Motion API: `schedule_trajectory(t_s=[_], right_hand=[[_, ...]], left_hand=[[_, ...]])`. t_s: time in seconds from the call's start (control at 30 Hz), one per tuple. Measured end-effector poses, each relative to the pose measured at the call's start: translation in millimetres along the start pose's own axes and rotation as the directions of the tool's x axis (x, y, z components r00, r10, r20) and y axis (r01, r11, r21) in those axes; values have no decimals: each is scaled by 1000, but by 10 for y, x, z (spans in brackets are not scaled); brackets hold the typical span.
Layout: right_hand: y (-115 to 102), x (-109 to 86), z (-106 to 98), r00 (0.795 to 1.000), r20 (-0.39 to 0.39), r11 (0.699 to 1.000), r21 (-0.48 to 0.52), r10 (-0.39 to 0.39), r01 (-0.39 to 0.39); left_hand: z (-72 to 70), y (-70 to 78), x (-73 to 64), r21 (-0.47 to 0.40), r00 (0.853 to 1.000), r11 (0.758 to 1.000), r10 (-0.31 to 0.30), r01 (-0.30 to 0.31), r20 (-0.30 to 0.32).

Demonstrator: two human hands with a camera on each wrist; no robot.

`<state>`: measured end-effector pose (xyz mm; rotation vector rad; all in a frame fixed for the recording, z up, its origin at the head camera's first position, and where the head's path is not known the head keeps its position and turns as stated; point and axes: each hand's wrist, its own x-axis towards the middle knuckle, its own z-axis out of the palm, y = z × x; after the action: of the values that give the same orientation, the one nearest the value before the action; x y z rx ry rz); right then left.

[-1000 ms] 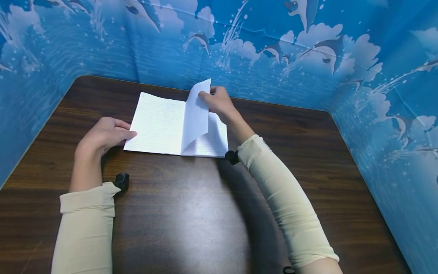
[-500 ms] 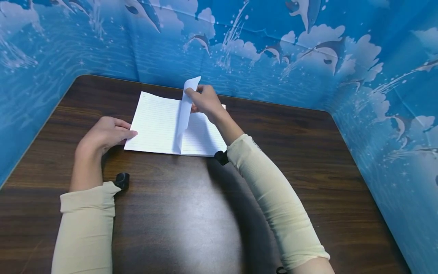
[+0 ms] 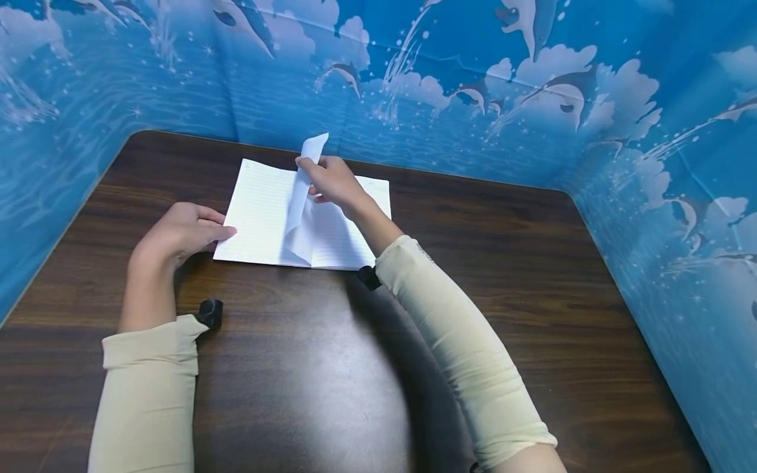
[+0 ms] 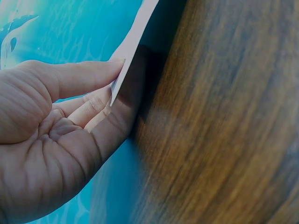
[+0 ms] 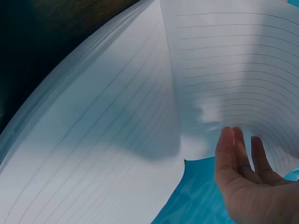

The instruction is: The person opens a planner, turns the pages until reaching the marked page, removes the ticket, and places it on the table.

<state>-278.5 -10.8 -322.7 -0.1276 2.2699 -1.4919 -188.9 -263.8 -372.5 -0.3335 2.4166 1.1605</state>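
An open notebook with white lined pages lies toward the far side of the table. My left hand pinches its left edge, thumb on top and fingers beneath; the left wrist view shows the thin edge between thumb and fingers of that hand. Near the spine, my right hand pinches a raised page by its upper part. In the right wrist view the lifted page curves up beside the fingers of the right hand, while the right-hand page lies below it.
The dark wood table extends in front of the notebook and to its right. A blue curtain with dolphins hangs behind and beside the table. Black wrist cameras sit at both cream sleeves.
My right hand has moved left with the raised page, carrying it past the spine over the left side. More of the right-hand page shows. The left hand stays put.
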Motion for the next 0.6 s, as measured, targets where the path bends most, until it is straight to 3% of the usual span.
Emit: schedule_trajectory(t_s=[0.2,0.4,0.6], right_hand=[[48,-15,76,993,117,989,-145,-15,32],[119,-47,144,962,274,927,-363,3,101],[204,-135,214,932,360,878,-454,25,152]], left_hand=[[31,-28,39,7,1000,1000,-12,13,-22],[87,-71,31,-18,1000,1000,4,-4,-18],[199,-93,-21,-59,999,998,6,-8,-48]])
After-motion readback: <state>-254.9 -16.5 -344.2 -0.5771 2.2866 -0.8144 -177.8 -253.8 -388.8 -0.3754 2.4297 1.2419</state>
